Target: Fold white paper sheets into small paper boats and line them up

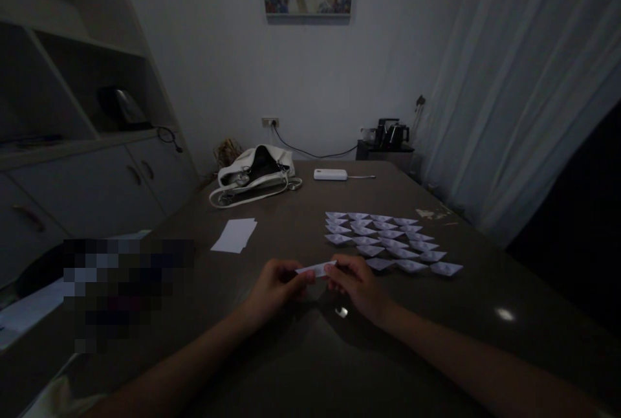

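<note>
Between my two hands, just above the table, is a small folded white paper boat [319,270]. My left hand [281,285] pinches its left end between thumb and fingers. At the other end, my right hand [356,283] grips it the same way, thumb on the near face. Several finished paper boats [388,243] stand in rows on the table, right beyond my right hand. A small stack of white paper sheets [235,235] lies flat to the left, farther out than my left hand.
A white handbag [257,172] lies at the table's far left, and a white power bank [330,175] with a short cable near the far edge. Paper scraps [431,214] lie at the right. The brown table [291,211] reaches toward the wall. A blurred-out patch covers the left side.
</note>
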Motion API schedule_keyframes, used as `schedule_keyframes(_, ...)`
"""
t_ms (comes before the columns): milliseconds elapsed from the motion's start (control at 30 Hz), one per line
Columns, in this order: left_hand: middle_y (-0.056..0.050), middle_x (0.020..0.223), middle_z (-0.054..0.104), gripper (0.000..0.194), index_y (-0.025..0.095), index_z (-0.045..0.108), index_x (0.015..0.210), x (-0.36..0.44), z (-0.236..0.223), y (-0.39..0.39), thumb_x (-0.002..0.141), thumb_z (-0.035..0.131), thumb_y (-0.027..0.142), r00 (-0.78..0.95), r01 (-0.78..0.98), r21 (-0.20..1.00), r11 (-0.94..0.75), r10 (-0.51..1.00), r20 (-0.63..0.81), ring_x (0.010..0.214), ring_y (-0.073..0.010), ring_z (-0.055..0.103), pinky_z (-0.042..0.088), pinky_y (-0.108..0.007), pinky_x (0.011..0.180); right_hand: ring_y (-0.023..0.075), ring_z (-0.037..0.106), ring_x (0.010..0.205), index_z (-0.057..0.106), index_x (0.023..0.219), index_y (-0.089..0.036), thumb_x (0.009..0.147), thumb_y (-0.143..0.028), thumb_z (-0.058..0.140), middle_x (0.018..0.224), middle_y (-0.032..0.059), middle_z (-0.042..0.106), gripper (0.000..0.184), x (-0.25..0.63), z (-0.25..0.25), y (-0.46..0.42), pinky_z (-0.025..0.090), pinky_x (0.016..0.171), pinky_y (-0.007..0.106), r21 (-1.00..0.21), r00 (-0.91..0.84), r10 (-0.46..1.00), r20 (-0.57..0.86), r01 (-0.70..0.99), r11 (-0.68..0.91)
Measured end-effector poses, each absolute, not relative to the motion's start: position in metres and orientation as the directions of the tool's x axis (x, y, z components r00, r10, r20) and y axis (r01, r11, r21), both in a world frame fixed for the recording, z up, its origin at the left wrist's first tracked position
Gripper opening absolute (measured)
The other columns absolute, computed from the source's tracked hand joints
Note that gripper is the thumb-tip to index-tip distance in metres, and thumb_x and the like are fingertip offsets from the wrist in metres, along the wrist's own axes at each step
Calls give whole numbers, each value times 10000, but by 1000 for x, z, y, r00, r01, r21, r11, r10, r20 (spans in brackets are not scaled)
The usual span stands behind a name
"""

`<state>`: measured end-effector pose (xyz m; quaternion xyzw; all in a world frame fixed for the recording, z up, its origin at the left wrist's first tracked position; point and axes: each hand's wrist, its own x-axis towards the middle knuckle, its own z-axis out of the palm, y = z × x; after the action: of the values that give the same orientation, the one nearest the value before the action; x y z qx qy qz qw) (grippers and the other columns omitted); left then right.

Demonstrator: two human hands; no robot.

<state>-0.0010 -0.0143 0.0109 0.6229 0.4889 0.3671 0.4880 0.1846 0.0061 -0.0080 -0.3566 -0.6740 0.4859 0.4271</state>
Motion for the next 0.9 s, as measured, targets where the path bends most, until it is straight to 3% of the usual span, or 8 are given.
schedule_keyframes(300,19,503,539,460,109,638,735,-1,9,-11,747,613,568,273,227,973,-33,962,-31,427,-84,440,302,-183,420,102,441,495,553,621,-166,872,-482,488,557,-2,521,409,185,-9,9,333,475,224,-970,-347,911,223,15,243)
schedule_keyframes(533,8,484,527,539,124,591,586,1,10,-8,761,538,630,297,186,981,-60,955,3,431,-89,437,320,-197,432,100,448,501,569,634,-159,867,-481,482,559,-4,519,406,186,-9,8,339,471,216,-966,-326,916,235,30,259)
schedule_keyframes(733,4,483,531,520,123,598,582,-1,11,-8,768,541,605,275,183,979,-95,961,41,438,-93,446,316,-195,431,98,468,521,602,733,-152,877,-510,473,622,5,538,407,183,-6,3,348,465,206,-973,-388,895,221,-20,231)
schedule_keyframes(900,0,492,541,521,121,609,605,0,8,-9,771,535,610,287,174,982,-66,958,13,437,-99,453,333,-202,434,88,458,490,608,727,-141,852,-488,534,604,0,542,376,182,-6,4,345,461,207,-966,-432,877,210,48,254)
